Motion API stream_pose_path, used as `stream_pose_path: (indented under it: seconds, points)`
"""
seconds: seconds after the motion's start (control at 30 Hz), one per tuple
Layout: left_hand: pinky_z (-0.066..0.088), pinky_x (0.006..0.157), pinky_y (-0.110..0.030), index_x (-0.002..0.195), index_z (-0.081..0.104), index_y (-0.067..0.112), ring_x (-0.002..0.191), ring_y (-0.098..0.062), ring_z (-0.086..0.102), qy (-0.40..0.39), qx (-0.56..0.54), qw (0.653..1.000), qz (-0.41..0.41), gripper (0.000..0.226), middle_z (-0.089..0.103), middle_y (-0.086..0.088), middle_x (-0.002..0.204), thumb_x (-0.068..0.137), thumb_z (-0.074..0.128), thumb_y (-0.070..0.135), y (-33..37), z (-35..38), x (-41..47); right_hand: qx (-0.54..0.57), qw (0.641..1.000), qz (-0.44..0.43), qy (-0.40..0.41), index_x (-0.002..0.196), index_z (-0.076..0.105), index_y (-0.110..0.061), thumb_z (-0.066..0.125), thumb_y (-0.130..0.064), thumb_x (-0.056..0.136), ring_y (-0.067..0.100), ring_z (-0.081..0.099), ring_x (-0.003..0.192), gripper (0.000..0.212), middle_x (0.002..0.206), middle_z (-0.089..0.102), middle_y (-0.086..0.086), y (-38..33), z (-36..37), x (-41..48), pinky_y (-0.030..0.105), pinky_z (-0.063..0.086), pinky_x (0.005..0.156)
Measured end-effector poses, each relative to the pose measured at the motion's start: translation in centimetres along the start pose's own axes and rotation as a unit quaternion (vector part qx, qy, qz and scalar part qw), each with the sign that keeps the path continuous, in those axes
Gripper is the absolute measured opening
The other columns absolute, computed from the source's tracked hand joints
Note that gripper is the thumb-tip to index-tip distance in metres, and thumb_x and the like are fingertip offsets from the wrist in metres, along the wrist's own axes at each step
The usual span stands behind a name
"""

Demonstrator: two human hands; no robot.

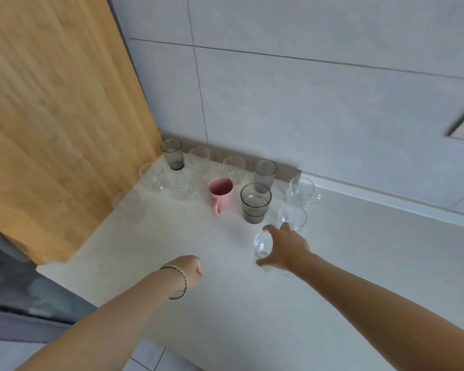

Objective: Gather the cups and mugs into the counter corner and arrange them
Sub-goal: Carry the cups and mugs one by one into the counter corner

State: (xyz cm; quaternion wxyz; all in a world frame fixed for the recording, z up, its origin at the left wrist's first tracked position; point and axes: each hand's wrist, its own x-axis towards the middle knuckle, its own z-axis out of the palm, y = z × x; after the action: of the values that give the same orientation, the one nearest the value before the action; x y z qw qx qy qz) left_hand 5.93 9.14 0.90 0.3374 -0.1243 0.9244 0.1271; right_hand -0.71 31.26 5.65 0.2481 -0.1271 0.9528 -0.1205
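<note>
Kitchen counter corner: three smoked-grey glasses, one pink mug (221, 193), roughly eight clear glasses, blur makes exact count uncertain. Right hand (285, 249) grips small clear glass (262, 243) at cluster's near edge. Left hand (188, 271) clenched, empty, above white counter (172, 236). Pale tiled wall (306, 103), wooden panel (51, 116) alongside.

Both bare forearms reach forward. The left hand (189, 270) is curled into a loose fist, knuckles forward, a thin beaded bracelet (181, 283) round its wrist. The right hand (284, 249) stretches further out, fingers spread and wrapped round a clear glass (261, 245).
</note>
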Motion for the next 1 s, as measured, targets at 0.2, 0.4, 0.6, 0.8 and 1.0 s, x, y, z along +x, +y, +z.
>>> stream_pose_path:
  seconds: [0.2, 0.4, 0.6, 0.8, 1.0]
  points:
    - [0.041, 0.081, -0.029, 0.086, 0.052, 0.015, 0.089, -0.022, 0.049, 0.0, -0.032, 0.999, -0.031, 0.016, 0.054, -0.007, 0.101, 0.093, 0.037, 0.015, -8.3, -3.0, 3.0, -0.02, 0.999, -0.043, 0.008, 0.138, 0.033, -0.025, 0.07, -0.053, 0.071, 0.028, 0.052, 0.117, 0.081, 0.131, 0.041, 0.008, -11.5, 1.4, 6.9, 0.035, 0.046, 0.089]
    - [0.042, 0.081, -0.027, 0.068, 0.042, 0.024, 0.085, -0.02, 0.045, 0.012, -0.081, 0.995, -0.049, 0.025, 0.048, 0.001, 0.093, 0.091, 0.04, 0.013, -12.4, -4.1, 5.2, -0.043, 0.996, -0.073, 0.012, 0.138, 0.034, -0.021, 0.068, -0.052, 0.074, 0.031, 0.048, 0.118, 0.078, 0.132, 0.04, 0.01, -19.8, 2.6, 13.1, 0.035, 0.041, 0.089]
    - [0.046, 0.095, -0.032, 0.081, 0.046, 0.023, 0.091, -0.017, 0.049, -0.002, -0.097, 0.994, -0.051, 0.016, 0.05, 0.002, 0.097, 0.093, 0.039, 0.016, -15.5, -3.8, 6.7, -0.034, 0.997, -0.069, -0.008, 0.131, 0.039, -0.017, 0.07, -0.054, 0.073, 0.032, 0.052, 0.115, 0.076, 0.131, 0.04, 0.013, -23.8, 5.3, 17.0, 0.034, 0.047, 0.082]
    - [0.047, 0.09, -0.029, 0.078, 0.046, 0.022, 0.089, -0.017, 0.048, -0.023, -0.097, 0.994, -0.055, 0.018, 0.05, 0.002, 0.091, 0.093, 0.039, 0.016, -17.0, -3.5, 6.9, 0.0, 0.997, -0.071, 0.015, 0.141, 0.028, -0.019, 0.064, -0.056, 0.078, 0.031, 0.048, 0.12, 0.082, 0.134, 0.041, 0.012, -25.1, 6.4, 17.5, 0.037, 0.047, 0.089]
    - [0.04, 0.08, -0.027, 0.073, 0.044, 0.019, 0.086, -0.019, 0.044, -0.023, -0.077, 0.997, -0.022, 0.021, 0.05, -0.001, 0.087, 0.092, 0.039, 0.013, -14.0, -4.0, 7.0, 0.028, 0.999, -0.031, -0.029, 0.143, 0.028, -0.017, 0.046, -0.05, 0.091, 0.028, 0.053, 0.12, 0.064, 0.135, 0.047, 0.008, -19.9, 6.3, 14.2, 0.037, 0.046, 0.091]
